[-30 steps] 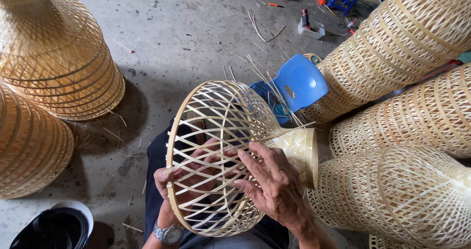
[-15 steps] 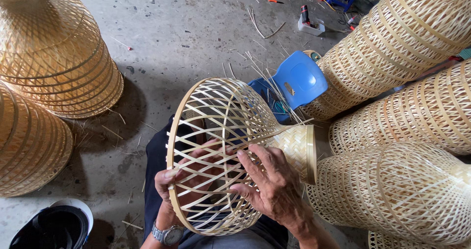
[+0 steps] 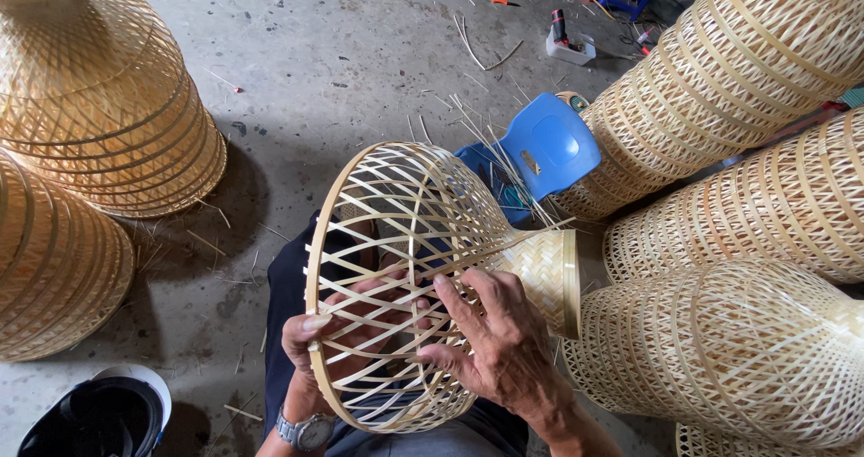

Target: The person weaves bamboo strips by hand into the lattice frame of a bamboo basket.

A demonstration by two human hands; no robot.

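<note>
Since the earlier frames the right hand (image 3: 499,349) has slid slightly up the open lattice, and the left hand's thumb now hooks over the rim. The right fingers (image 3: 459,309) lie spread, pressing on the crossed strips of the bamboo lampshade frame (image 3: 405,241), not clenched. The left hand (image 3: 310,349), with a wristwatch (image 3: 304,432), grasps the round rim at lower centre, its fingers inside the weave. The frame rests on the person's lap, its woven neck (image 3: 544,277) pointing right. Finished bamboo shades (image 3: 108,115) stand upper left and right; a blue plastic stool (image 3: 549,147) sits behind.
</note>
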